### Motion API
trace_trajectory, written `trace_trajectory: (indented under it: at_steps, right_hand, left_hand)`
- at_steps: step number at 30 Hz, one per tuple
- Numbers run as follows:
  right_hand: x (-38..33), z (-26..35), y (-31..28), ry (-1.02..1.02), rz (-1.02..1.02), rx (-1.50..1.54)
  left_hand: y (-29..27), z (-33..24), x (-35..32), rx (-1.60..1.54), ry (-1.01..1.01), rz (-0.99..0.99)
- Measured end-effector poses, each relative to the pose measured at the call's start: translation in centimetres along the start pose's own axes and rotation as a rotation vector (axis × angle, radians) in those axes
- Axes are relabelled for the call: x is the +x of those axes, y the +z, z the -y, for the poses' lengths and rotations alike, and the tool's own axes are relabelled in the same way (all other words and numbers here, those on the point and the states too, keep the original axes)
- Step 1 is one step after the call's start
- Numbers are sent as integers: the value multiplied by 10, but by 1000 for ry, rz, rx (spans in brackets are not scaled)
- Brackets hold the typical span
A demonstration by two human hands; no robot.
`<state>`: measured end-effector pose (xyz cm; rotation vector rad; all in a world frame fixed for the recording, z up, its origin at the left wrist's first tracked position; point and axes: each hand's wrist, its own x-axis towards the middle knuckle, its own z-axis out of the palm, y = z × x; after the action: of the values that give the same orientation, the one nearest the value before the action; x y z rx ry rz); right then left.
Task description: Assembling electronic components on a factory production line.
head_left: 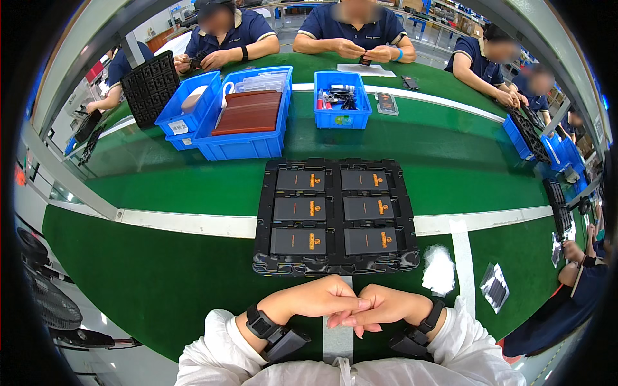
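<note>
My left hand (327, 300) and my right hand (386, 305) meet just in front of the black tray, fingers curled together and touching each other. Both are closed, and no object shows in them. The black plastic tray (334, 222) lies flat beyond them. In its pockets sit several flat, dark rectangular batteries with orange markings, among them one at near left (299, 242) and one at near right (371, 241). Right of the tray lies a pile of clear plastic film (439, 270). Farther right is a small clear bag (494, 287) with dark pieces inside.
Blue bins stand across the green table (193, 186): one holds brown sheets (247, 113), another small tools and cables (341, 96). A black tray (150, 89) leans at the far left. White strips (193, 222) cross the tabletop. Several people work around the far and right sides.
</note>
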<state>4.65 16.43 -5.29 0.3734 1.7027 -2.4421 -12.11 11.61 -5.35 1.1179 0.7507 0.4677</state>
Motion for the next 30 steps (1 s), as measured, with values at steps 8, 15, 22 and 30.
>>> trace_trajectory:
  at_steps: [8, 15, 22, 30]
  right_hand:
    - [0, -6, -2, -14, 11, -2]
    - [0, -4, -1, -14, 16, 0]
    - [0, -1, 0, 7, 6, -16]
    - [0, -4, -2, -5, 16, -3]
  left_hand:
    - [0, 2, 0, 6, 8, 5]
    - [1, 0, 0, -10, 7, 2]
    - [0, 1, 0, -11, 3, 4]
    - [0, 2, 0, -4, 5, 4]
